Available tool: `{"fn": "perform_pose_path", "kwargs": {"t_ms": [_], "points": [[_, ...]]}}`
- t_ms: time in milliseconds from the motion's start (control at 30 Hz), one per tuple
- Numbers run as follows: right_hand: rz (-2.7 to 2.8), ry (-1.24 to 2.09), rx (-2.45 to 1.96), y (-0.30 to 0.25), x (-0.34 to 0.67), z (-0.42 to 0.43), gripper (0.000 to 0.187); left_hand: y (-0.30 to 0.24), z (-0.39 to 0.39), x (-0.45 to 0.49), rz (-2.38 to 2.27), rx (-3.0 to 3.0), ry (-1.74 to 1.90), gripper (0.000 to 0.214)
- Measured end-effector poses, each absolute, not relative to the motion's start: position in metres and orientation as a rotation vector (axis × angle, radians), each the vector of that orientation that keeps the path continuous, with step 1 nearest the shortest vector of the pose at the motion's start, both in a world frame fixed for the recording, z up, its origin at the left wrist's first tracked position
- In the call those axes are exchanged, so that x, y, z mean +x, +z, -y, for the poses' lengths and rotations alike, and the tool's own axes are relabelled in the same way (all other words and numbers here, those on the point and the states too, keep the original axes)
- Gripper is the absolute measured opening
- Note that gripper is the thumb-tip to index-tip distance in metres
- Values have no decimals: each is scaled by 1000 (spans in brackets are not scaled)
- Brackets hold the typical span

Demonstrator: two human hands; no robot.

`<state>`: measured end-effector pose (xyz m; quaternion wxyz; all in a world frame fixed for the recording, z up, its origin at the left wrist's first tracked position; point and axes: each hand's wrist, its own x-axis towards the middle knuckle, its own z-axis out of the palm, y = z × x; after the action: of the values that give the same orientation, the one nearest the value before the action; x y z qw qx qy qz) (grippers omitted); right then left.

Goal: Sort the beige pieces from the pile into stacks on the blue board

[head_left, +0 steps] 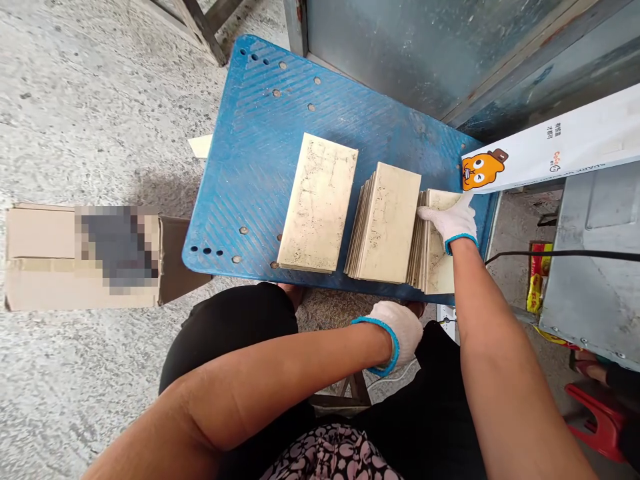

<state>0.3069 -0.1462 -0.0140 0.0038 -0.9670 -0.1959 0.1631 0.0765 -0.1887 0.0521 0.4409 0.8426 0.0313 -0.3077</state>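
My right hand (453, 221), in a white knit glove with a blue cuff, is on the rightmost stack of thin pale-gold panels (440, 275). Its thumb lies at the stack's left edge and the other fingers reach over the right side, partly out of sight. My left hand (400, 333), gloved the same way, hangs just off the near edge of the blue plastic board (260, 167); its fingers are turned away and hidden. Beside the right stack leans a tilted, fanned middle stack of panels (393, 223). Another stack of panels (320, 203) lies flat to its left.
A cardboard box (40, 233), partly blurred out, sits on the floor at left. A long white carton (560, 143) with an orange cartoon figure juts over the board's right corner. Metal sheeting (380, 47) stands behind. A red stool (597, 417) is at lower right.
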Motion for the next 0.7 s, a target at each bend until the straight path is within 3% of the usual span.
{"fn": "perform_pose_path", "kwargs": {"t_ms": [467, 700], "points": [[509, 492, -3087, -17, 308, 144, 143, 48, 194, 77, -82, 2132, -801, 50], [575, 478, -2900, -13, 307, 156, 139, 50, 192, 81, -86, 2153, -786, 41]]}}
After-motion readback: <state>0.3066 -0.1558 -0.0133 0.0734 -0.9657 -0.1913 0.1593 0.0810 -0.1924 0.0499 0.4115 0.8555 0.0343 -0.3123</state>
